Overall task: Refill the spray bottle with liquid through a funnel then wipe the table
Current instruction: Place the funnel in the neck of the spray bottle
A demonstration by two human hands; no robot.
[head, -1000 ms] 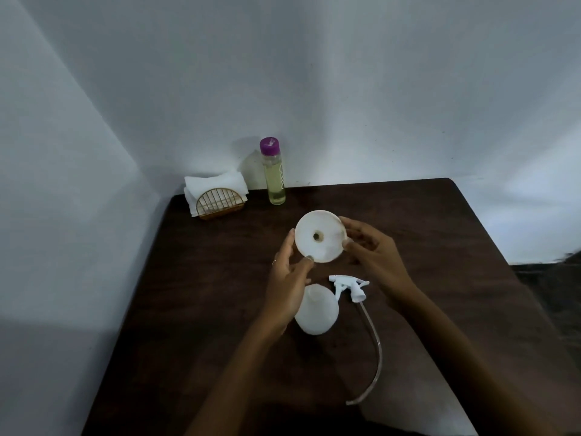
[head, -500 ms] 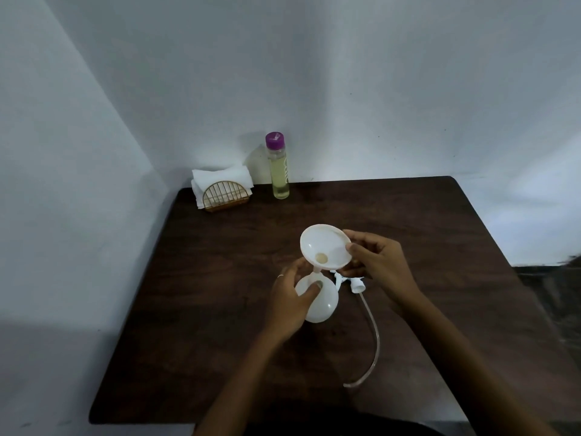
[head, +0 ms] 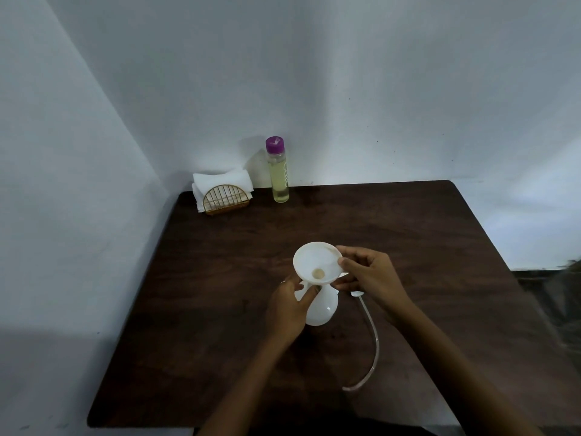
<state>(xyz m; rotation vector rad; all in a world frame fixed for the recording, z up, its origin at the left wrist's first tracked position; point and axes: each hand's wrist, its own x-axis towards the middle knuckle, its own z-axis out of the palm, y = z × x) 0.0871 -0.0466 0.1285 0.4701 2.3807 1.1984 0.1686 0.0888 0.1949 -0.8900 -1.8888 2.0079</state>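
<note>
Fingers of my right hand [head: 371, 275] are pinching the rim of the white funnel [head: 317, 262], which is sitting in the neck of the white spray bottle [head: 323, 306]. My left hand [head: 289, 306] is curling round the bottle's neck, gripping it upright on the dark wooden table [head: 408, 228]. The sprayer head's tube [head: 372, 344] is lying just right of the bottle. Well behind, a purple-capped bottle of yellowish liquid [head: 278, 171] is standing beside a napkin holder [head: 224, 198].

1. The white spray bottle [head: 323, 306] stands upright near the middle of the dark table, without its head; the left hand [head: 287, 306] grips its neck.
2. The white funnel [head: 317, 262] sits in the bottle mouth, slightly tilted; the right hand [head: 366, 272] pinches its rim.
3. The spray head's clear tube [head: 371, 344] curves on the table just right of the bottle.
4. The refill bottle [head: 278, 171], purple cap, pale yellow liquid, stands upright at the far edge.
</note>
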